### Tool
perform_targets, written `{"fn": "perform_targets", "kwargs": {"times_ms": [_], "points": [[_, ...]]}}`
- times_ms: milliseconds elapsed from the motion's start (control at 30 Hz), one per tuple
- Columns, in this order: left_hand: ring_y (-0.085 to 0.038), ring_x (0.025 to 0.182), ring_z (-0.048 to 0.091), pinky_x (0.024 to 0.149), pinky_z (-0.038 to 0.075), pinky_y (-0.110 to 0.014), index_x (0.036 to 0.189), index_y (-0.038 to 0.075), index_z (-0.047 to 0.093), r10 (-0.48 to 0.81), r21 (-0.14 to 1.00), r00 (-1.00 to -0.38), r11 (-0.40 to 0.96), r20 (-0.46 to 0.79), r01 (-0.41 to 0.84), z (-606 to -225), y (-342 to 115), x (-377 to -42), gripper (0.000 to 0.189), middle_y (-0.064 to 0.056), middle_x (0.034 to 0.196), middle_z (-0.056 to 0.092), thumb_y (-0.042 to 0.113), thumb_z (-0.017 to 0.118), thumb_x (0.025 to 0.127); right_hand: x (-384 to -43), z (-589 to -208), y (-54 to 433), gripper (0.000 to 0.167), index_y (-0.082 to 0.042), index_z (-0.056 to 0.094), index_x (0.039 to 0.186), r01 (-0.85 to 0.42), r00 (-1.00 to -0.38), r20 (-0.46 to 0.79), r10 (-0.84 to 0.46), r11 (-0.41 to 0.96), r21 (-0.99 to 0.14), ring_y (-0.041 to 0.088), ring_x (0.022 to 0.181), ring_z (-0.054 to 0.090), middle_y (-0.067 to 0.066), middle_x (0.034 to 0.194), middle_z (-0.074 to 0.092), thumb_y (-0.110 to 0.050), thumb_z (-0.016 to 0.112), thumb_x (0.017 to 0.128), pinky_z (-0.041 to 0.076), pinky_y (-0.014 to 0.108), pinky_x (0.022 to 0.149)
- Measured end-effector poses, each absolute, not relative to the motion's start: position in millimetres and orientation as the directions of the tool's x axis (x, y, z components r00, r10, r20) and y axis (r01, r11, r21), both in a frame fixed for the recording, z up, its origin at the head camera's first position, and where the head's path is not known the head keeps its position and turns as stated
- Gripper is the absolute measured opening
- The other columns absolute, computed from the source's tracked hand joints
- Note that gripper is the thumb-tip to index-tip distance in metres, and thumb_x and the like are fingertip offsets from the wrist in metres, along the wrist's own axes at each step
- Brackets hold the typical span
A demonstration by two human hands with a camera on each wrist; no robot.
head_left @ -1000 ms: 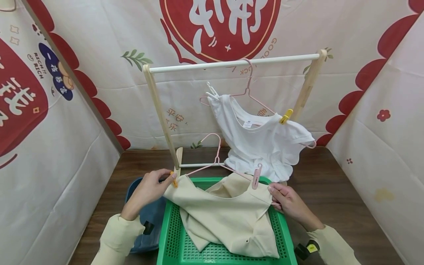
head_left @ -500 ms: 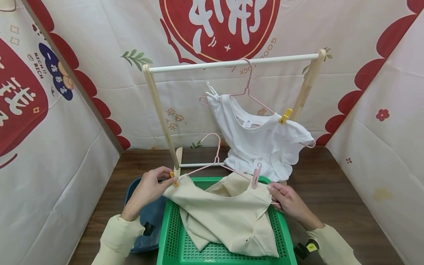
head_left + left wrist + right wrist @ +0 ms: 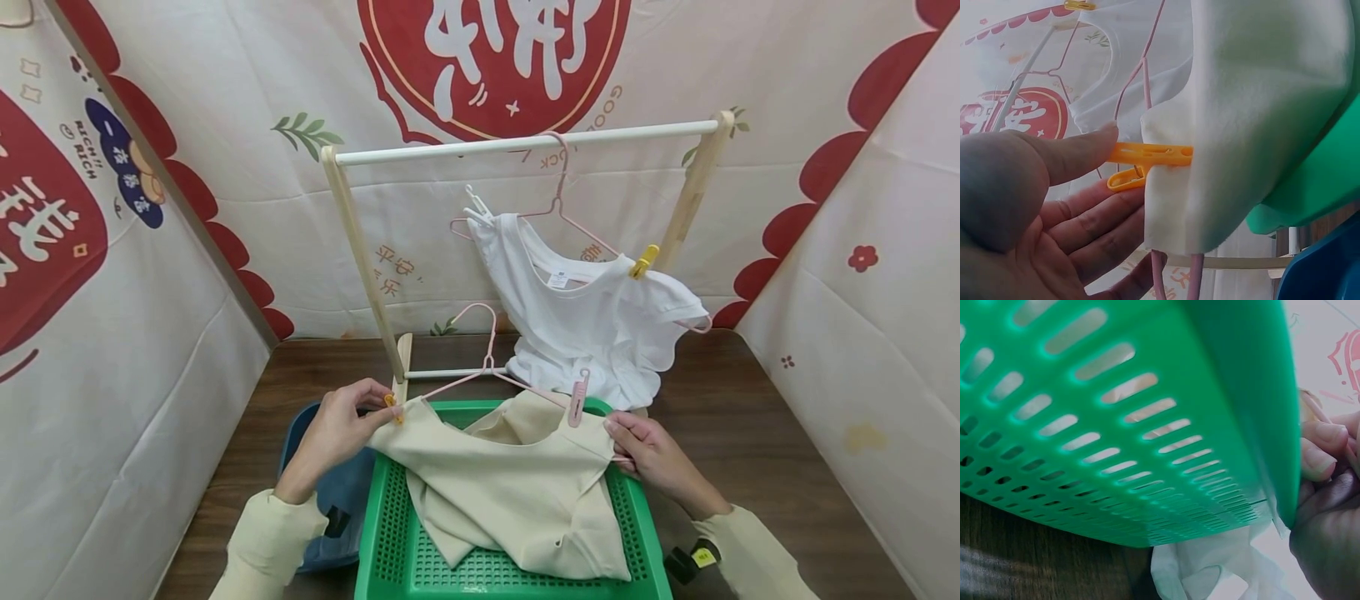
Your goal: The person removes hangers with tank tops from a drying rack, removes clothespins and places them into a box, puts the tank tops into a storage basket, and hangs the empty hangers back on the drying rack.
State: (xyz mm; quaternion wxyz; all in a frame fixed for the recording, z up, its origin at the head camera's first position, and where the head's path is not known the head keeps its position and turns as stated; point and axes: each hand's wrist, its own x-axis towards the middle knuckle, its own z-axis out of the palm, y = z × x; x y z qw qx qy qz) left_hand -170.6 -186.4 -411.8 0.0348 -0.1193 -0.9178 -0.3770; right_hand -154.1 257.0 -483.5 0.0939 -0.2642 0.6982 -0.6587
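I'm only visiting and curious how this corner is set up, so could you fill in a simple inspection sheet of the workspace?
Surface: dark wood-look table.
Job's things: cream top on a hanger, lying over the green basket; orange peg and pink peg at its shoulders.
Clutter: blue bin beside the basket, partly hidden.
Grippers: bare hands; left hand pinches the orange peg, right hand grips the other shoulder end.
Cables: nothing seen.
Surroundings: rack with a pegged white top; pale cloth printed in red behind.
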Motion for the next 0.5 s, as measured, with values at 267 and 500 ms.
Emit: {"fn": "perform_targets", "kwargs": {"times_ms": [267, 500], "points": [[-0.021, 0.092, 0.072, 0.075, 0.056, -0.042, 0.094, 0.013, 0.073, 0.186, 0.676, -0.965, 0.688, 0.185, 0.262, -413.8, -184.9, -169.2, 0.014, 0.0, 0.094, 0.075, 0.022, 0.079, 0.086, -154.8, -484.1, 256.8, 0.023, 0.008, 0.051, 0.098, -0.251, -0.835, 0.225, -0.502, -0.018, -0.968, 0.028, 0.043, 0.031, 0.015, 0.058, 0.034, -0.003, 0.034, 0.108, 0.027, 0.033, 0.034], [-0.019, 0.09, 0.072, 0.069, 0.053, -0.034, 0.088, 0.018, 0.074, 0.173, 0.665, -0.958, 0.69, 0.23, 0.285, -415.2, -183.7, -168.1, 0.008, 0.002, 0.089, 0.076, 0.021, 0.08, 0.084, -155.1, -484.7, 257.8, 0.023, 0.008, 0.052, 0.098, -0.253, -0.835, 0.224, -0.502, -0.011, -0.967, 0.028, 0.043, 0.032, 0.015, 0.058, 0.035, -0.003, 0.034, 0.107, 0.027, 0.034, 0.034]]}}
